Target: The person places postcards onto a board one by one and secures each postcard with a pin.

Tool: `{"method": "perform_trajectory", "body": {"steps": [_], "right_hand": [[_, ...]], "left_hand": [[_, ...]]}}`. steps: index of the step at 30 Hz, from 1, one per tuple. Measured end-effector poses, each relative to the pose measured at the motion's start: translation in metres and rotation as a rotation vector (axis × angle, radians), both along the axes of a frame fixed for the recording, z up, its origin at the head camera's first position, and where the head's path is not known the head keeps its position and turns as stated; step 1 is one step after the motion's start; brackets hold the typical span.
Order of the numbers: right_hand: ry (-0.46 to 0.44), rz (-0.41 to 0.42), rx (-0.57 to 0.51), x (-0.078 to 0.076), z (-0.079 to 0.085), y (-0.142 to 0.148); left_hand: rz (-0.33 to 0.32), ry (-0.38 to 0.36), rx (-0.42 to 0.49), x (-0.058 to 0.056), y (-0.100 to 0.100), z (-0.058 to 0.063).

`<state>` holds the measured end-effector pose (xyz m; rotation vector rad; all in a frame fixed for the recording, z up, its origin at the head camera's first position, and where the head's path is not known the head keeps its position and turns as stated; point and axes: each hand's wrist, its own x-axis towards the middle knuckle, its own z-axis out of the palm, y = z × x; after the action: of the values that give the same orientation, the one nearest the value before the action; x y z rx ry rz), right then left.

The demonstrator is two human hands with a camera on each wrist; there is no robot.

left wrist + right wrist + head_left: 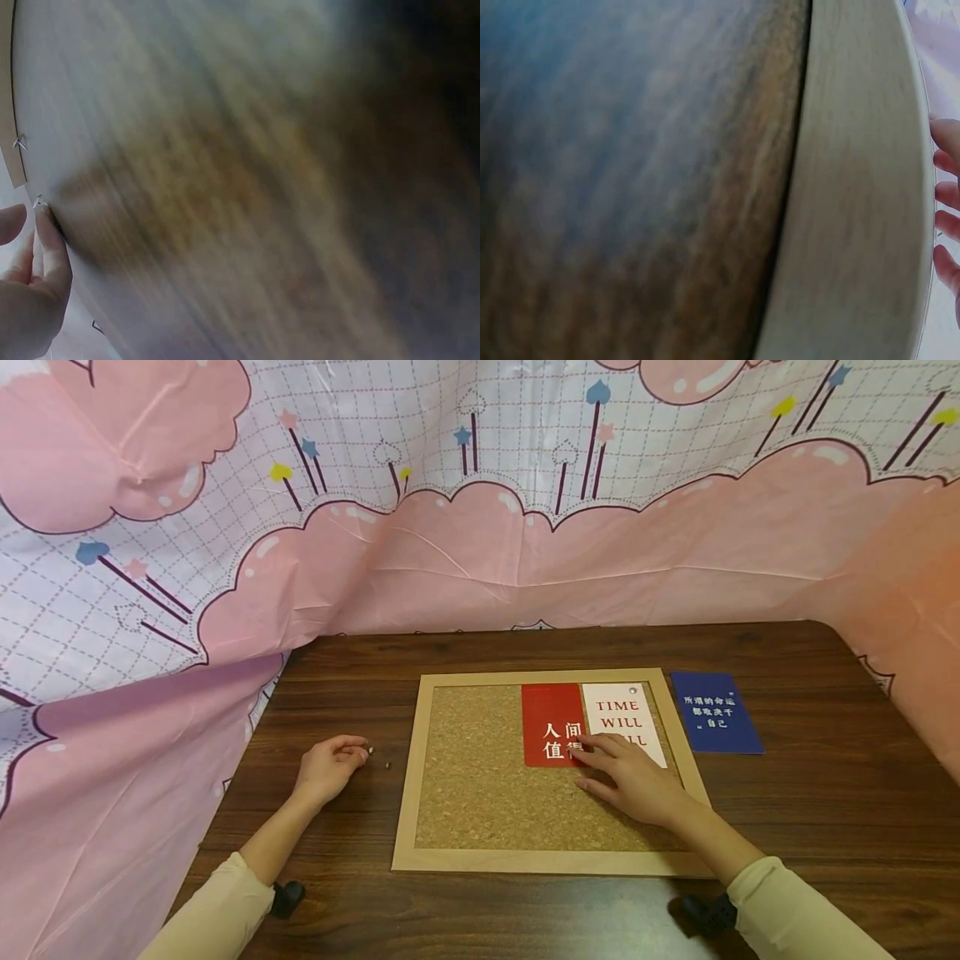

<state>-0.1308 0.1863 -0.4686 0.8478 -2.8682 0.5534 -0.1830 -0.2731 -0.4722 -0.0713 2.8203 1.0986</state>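
My left hand [326, 770] is on the table left of the corkboard. Its fingertips are at a small pushpin [371, 750], and in the left wrist view a gap shows between thumb and finger beside that pin [39, 201]. A second pin [387, 766] lies between the hand and the frame. My right hand [633, 777] rests with spread fingers over the lower parts of a red card [551, 710] and a white card [617, 703] on the corkboard [480, 802]. A silver pin [633, 691] sits in the white card's upper right corner.
A blue card [717, 713] with white writing lies on the dark wooden table [337, 668], right of the board. The corkboard has a pale wooden frame [525, 860]. A pink patterned cloth [450, 560] hangs behind and at the sides.
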Motion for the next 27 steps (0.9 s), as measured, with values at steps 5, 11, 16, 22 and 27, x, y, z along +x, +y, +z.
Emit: {"method": "perform_trajectory", "body": {"steps": [5, 11, 16, 22, 27], "right_hand": [[-0.009, -0.004, 0.002, -0.0001, -0.0008, -0.0003], [-0.011, -0.009, 0.003, -0.0002, -0.0014, -0.0004], [-0.012, -0.009, -0.006, -0.0004, -0.0017, -0.0003], [-0.009, -0.008, -0.010, -0.0004, -0.0022, 0.0000], [-0.006, -0.004, -0.008, -0.0004, -0.0026, -0.0003]], "left_hand": [[-0.015, 0.008, 0.012, -0.0019, 0.0006, 0.0007], [-0.032, -0.008, 0.040, -0.0032, 0.0008, 0.0003], [-0.039, 0.013, 0.018, -0.0063, 0.0012, -0.0017], [-0.056, 0.020, 0.004, -0.0083, 0.0011, -0.0026], [-0.064, 0.013, -0.006, -0.0088, -0.0001, -0.0028]]}}
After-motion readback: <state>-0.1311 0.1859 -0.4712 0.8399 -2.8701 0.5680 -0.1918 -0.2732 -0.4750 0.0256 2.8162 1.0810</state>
